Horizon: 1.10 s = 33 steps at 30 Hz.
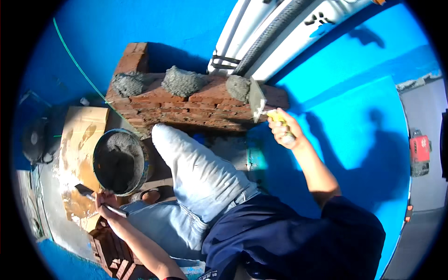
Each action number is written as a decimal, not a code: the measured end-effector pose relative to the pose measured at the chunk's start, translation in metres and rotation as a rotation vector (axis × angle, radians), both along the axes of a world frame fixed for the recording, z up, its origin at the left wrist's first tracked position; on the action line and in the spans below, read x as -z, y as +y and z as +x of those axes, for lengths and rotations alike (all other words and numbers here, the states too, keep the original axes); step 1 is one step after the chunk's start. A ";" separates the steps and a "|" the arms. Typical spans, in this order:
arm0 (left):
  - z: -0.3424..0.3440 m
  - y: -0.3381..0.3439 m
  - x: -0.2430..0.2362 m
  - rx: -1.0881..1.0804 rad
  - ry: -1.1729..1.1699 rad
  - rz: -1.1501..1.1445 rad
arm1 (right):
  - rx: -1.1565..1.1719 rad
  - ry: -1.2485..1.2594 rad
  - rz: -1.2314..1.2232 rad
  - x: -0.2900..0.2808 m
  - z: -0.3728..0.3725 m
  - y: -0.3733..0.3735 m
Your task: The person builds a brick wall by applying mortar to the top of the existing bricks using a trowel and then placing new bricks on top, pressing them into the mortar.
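Note:
My right hand point(285, 130) is closed round the yellow handle of a trowel point(257, 100). The trowel's flat grey blade stands on edge against the rightmost of three mortar heaps point(239, 87), which lie along the top of a low red brick wall point(186, 109). At the lower left, my left hand point(107, 204) grips a slim tool point(117, 211) with a dark flat head and a pale handle; its exact kind is unclear. Just beyond that hand stands a round bucket point(144, 161) partly filled with grey mortar.
Loose red bricks point(112, 247) are stacked near my left forearm. A stained tan board point(84, 135) lies left of the bucket. A green string point(77, 63) runs down to the wall. White, wrapped long objects point(275, 42) lean behind it. A red device point(420, 153) sits far right.

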<state>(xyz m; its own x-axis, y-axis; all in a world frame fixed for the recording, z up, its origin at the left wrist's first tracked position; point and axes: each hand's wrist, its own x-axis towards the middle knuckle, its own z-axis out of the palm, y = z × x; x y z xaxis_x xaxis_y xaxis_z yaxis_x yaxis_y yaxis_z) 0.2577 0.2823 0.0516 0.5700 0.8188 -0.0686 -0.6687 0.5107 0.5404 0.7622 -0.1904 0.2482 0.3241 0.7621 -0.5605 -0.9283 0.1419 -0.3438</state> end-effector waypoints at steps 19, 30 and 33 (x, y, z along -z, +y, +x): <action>0.019 -0.011 -0.016 -0.046 0.078 -0.126 | 0.024 -0.411 -0.306 -0.058 -0.019 0.027; 0.017 -0.011 -0.012 -0.066 0.104 -0.112 | -0.094 -0.331 -0.298 -0.030 -0.061 0.155; 0.018 -0.017 -0.017 -0.090 0.111 -0.116 | -0.217 -0.416 -0.185 -0.054 -0.059 0.149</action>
<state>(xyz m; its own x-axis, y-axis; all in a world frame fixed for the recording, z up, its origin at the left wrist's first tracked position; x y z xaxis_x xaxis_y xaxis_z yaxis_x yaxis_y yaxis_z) 0.2758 0.2648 0.0688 0.4788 0.8488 -0.2242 -0.6540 0.5152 0.5540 0.7029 -0.0417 0.3023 0.3939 0.7368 -0.5494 -0.7087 -0.1372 -0.6921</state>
